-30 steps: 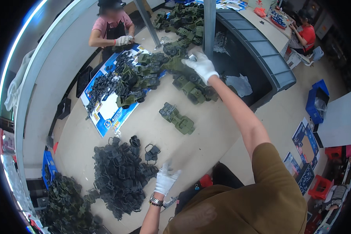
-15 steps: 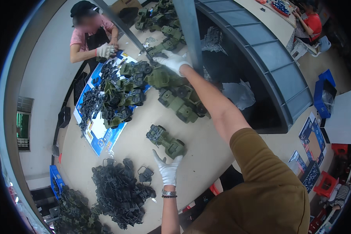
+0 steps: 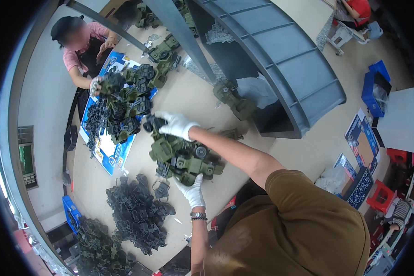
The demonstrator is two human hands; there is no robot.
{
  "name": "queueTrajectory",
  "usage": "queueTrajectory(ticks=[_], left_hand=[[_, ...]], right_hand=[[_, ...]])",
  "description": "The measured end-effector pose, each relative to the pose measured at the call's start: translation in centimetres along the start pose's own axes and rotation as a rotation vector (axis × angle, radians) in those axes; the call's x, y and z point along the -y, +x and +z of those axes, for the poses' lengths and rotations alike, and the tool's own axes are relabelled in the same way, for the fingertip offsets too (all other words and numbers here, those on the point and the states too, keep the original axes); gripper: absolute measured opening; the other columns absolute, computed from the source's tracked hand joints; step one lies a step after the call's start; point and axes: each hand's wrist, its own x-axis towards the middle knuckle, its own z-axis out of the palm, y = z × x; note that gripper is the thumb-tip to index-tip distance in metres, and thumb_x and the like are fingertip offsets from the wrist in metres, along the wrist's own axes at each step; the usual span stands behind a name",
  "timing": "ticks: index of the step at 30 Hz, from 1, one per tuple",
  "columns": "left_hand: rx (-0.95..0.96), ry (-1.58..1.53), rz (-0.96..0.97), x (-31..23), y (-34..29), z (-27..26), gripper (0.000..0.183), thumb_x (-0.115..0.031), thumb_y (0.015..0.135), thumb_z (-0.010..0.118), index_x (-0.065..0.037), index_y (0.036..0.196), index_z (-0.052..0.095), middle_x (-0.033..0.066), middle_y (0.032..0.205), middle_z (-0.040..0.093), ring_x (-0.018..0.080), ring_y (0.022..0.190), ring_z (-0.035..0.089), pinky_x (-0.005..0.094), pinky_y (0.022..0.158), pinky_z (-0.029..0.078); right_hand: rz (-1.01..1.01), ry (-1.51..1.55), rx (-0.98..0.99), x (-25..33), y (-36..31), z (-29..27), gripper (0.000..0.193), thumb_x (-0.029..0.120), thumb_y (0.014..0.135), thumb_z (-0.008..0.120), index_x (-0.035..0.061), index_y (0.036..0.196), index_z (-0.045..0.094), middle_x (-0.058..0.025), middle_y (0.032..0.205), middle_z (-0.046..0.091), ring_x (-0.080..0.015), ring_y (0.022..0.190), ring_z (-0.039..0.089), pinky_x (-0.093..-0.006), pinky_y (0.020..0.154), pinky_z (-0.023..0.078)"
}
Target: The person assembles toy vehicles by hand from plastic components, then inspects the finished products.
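Several green toy military trucks point(image 3: 181, 156) with black wheels are bunched together on the table between my two gloved hands. My right hand point(image 3: 175, 125), in a white glove, reaches across to the far side of the bunch, its fingers stretched over a black-wheeled part. At the near side my left hand point(image 3: 192, 194), gloved too, touches the closest truck with thumb and fingers apart. A large heap of black plastic frame-like parts point(image 3: 135, 216) lies left of my left hand, and one loose black frame point(image 3: 161, 189) sits at its edge.
Across the table a person point(image 3: 85, 48) grips a dark green toy vehicle above a pile of trucks point(image 3: 126, 108) on blue printed sheets. A grey metal post point(image 3: 184, 39) and a dark grey ribbed bin point(image 3: 273, 60) stand at right. More green parts point(image 3: 96, 246) lie lower left.
My right hand has come nearer, and the bunch of trucks has shifted with it up to my left hand. The person opposite has lifted a vehicle. The view has turned slightly.
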Motion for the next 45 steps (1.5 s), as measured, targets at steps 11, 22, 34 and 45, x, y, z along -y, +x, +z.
queueTrajectory(ticks=[11,22,34,45], left_hand=[[-0.023,0.220,0.111,1.1,-1.1,-1.8,0.120,-0.010,0.064,0.095,-0.003,0.159,0.022,0.0178,0.155,0.033,0.0281,0.139,0.041,0.0402,0.119,0.036],[0.021,0.124,0.122,1.6,-2.2,-3.6,0.115,-0.007,0.067,0.095,-0.001,0.158,0.024,0.0174,0.155,0.037,0.0281,0.139,0.042,0.0393,0.119,0.034],[-0.066,0.415,0.154,-1.9,-8.4,-3.7,0.088,-0.010,0.080,0.082,0.003,0.153,0.035,0.0211,0.147,0.051,0.0315,0.132,0.052,0.0400,0.115,0.038],[0.264,0.455,0.329,-5.4,-15.3,7.6,0.077,-0.005,0.083,0.075,0.000,0.151,0.038,0.0191,0.150,0.047,0.0333,0.136,0.049,0.0460,0.105,0.047]], right_hand=[[0.033,-1.303,-1.389,1.8,-10.4,-13.0,0.051,0.053,0.084,0.069,0.0117,0.115,0.073,-0.0136,0.106,0.073,-0.0290,0.102,0.068,-0.0416,0.090,0.051],[0.009,-0.931,-0.524,0.4,-15.5,-4.8,0.064,0.047,0.085,0.072,0.0098,0.135,0.062,-0.0185,0.148,0.051,-0.0355,0.138,0.047,-0.0418,0.115,0.036],[-0.309,-1.394,-1.210,18.9,-30.2,-14.7,0.054,0.041,0.066,0.081,0.0152,0.112,0.070,-0.0105,0.123,0.060,-0.0354,0.115,0.053,-0.0612,0.095,0.043],[-0.103,-1.169,-1.017,19.6,-33.4,-27.8,0.046,0.028,0.082,0.069,0.0148,0.126,0.064,-0.0007,0.138,0.063,-0.0376,0.132,0.053,-0.0660,0.102,0.041]])
